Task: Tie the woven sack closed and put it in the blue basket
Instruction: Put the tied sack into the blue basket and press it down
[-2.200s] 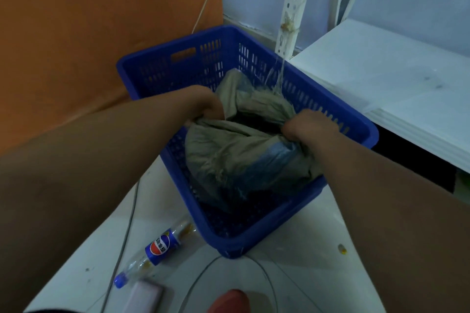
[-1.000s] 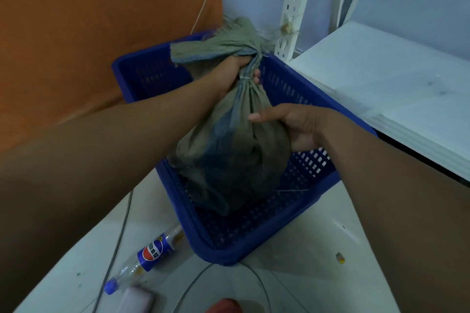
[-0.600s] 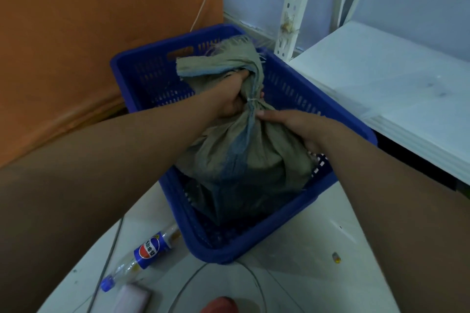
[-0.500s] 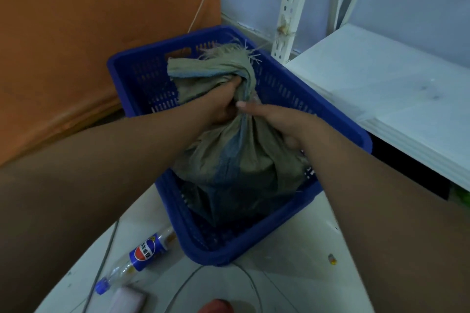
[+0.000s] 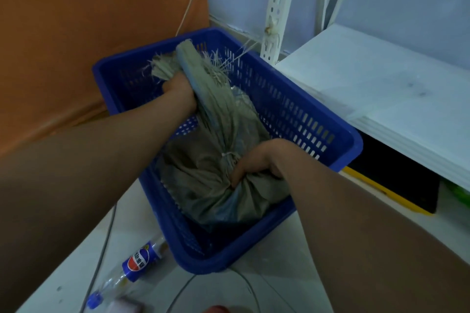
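Both hands were on the woven sack point(image 5: 203, 180), which lay on its side inside the blue basket point(image 5: 300, 114). Left hand point(image 5: 179, 89) was closed around the sack's loose, frayed top, gripping the gathered cloth near the basket's far end, where pale fibres splayed out above the fist. Right hand point(image 5: 256, 162) was clenched into the cloth just beside the tied neck, fingers point(image 5: 237, 173) curled into the folds and the thumb side pressed against the bundle. A thin pale tie point(image 5: 229, 154) circled the neck between the two hands, nearer the right one, with the cloth bunched tightly there. The sack's bulging body filled the near half of the basket, resting on its perforated floor and against the near wall; a faded blue stripe ran along the fabric.

The basket stood on a pale floor point(image 5: 267, 256), in the corner formed by an orange wall point(image 5: 89, 20) and a light blue one. A white slotted upright point(image 5: 276, 7) rose just behind the basket's far right corner, and a white shelf board point(image 5: 381, 84) sat to the right of the basket. On the floor near the basket's closest corner lay a clear plastic Pepsi bottle point(image 5: 137, 263) with a blue cap, on its side. A grey cable point(image 5: 101, 256) ran along the floor beside it.
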### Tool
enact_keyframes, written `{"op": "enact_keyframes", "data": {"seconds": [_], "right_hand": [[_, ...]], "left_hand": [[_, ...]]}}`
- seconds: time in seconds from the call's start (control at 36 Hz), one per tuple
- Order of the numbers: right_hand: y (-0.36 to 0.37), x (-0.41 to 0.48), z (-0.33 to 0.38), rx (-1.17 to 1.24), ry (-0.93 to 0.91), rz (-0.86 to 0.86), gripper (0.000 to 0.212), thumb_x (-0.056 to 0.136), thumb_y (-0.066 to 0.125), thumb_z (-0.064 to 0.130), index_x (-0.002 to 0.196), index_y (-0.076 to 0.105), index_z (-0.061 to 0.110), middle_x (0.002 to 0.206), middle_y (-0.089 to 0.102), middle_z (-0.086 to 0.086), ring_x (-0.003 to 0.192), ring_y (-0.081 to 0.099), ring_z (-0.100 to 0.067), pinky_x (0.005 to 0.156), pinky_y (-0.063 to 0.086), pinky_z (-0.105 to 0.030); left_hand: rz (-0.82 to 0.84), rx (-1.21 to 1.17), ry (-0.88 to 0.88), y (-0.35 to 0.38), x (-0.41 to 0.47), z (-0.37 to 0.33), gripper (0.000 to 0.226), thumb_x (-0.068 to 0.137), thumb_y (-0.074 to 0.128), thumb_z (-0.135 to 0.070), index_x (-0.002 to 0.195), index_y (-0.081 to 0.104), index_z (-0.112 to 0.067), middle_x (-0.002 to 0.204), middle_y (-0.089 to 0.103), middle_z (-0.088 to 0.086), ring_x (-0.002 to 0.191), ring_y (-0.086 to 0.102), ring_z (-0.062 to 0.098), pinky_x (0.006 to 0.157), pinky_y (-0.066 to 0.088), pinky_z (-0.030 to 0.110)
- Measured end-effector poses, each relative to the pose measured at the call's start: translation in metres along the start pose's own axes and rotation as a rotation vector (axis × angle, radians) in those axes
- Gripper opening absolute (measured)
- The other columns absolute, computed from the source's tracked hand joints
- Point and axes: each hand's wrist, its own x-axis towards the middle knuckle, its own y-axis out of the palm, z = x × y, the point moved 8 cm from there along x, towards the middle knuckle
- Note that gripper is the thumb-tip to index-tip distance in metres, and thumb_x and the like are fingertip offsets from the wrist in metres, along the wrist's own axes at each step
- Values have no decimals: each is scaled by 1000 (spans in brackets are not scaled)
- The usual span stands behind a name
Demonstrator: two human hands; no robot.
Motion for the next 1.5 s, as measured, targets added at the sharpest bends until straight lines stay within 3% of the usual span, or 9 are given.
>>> {"op": "enact_keyframes", "data": {"seconds": [0.25,0.44,0.61,0.86,0.94,1.06,1.17,1.36,1.5], "right_hand": [[-34,16,-15,489,-152,-221,48,94,59,20,137,54,-2,126,63,-22,117,59,-35,105,48,-40],[-48,9,13,324,-363,-429,57,87,65,7,142,51,5,135,59,-19,122,58,-37,104,50,-41],[-26,-5,44,287,-478,-254,59,80,58,-3,136,60,18,124,66,-14,108,64,-34,97,55,-47],[2,-11,21,115,-221,-49,38,86,63,1,124,65,-2,102,70,-19,86,66,-33,78,60,-38],[4,-11,20,129,-231,-73,42,87,61,0,128,62,-4,108,68,-19,91,65,-33,84,58,-40],[-33,-21,38,275,-370,-366,47,91,57,2,136,54,-5,125,61,-23,114,59,-39,98,53,-42],[-63,-29,43,430,-462,-492,23,91,47,-5,94,63,10,86,57,-7,76,57,-19,51,50,-17],[-39,-31,66,46,-478,-454,20,93,51,2,112,56,7,94,57,-7,110,59,-36,95,50,-32],[-31,-38,72,-65,-439,-473,18,93,48,2,77,55,9,83,55,-8,75,53,-19,74,46,-27]], "left_hand": [[-171,317,308,5,-114,-23,130,45,61,-95,154,23,-35,159,29,8,140,37,39,108,34,63],[136,1121,-85,40,-162,53,96,60,55,-91,110,67,-10,103,72,11,89,66,27,76,50,33],[464,640,-92,83,-167,62,57,86,69,-47,127,63,-9,114,72,14,100,71,28,93,55,42],[241,390,137,81,-175,-13,9,92,61,-11,98,65,-7,91,73,11,78,71,26,58,59,33],[107,222,188,58,-159,-28,22,91,58,-10,111,66,-4,101,73,15,89,72,32,60,60,38],[149,86,99,38,-143,-12,77,77,57,-76,123,67,-14,120,69,16,110,65,39,90,53,55],[385,316,-254,35,-147,34,131,47,60,-94,132,47,5,138,51,22,128,48,42,103,40,62],[616,495,-156,87,-190,51,18,95,59,-21,103,68,-7,90,71,8,90,70,22,87,58,39],[559,386,-37,100,-192,18,24,92,59,-1,70,53,-9,57,53,5,57,56,14,92,57,39]]}}
